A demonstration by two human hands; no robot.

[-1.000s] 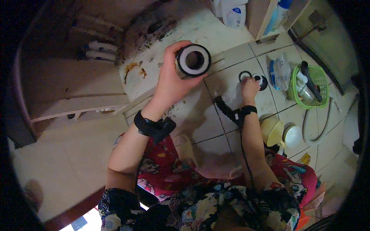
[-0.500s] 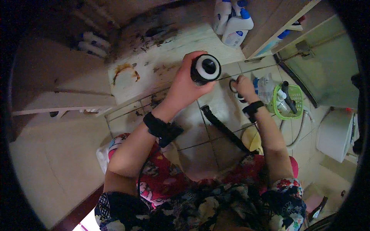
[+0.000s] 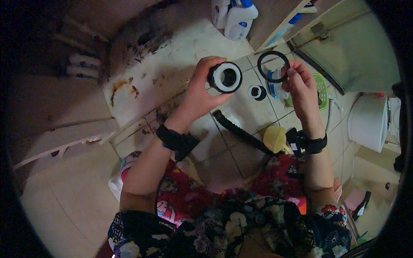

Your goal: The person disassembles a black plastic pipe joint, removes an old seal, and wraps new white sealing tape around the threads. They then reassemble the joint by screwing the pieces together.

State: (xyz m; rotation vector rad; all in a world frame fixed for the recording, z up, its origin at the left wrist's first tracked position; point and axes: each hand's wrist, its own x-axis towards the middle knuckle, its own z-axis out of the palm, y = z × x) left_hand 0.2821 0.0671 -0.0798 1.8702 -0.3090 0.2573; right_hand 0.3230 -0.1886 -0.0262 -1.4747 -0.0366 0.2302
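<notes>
Above the tiled floor (image 3: 241,150), the left hand (image 3: 200,92) grips a short black-and-white plastic pipe fitting (image 3: 225,77) while the right hand (image 3: 301,84) pinches a thin black rubber ring (image 3: 273,66) just beside it.

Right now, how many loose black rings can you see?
2: a large thin ring held up in the right hand, and a smaller ring lying on the floor tiles. Others may be hidden.

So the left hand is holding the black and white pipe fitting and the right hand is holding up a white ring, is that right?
Not quite. In the head view the ring pinched in the right hand is black, not white. The left hand does hold the black and white pipe fitting.
</notes>
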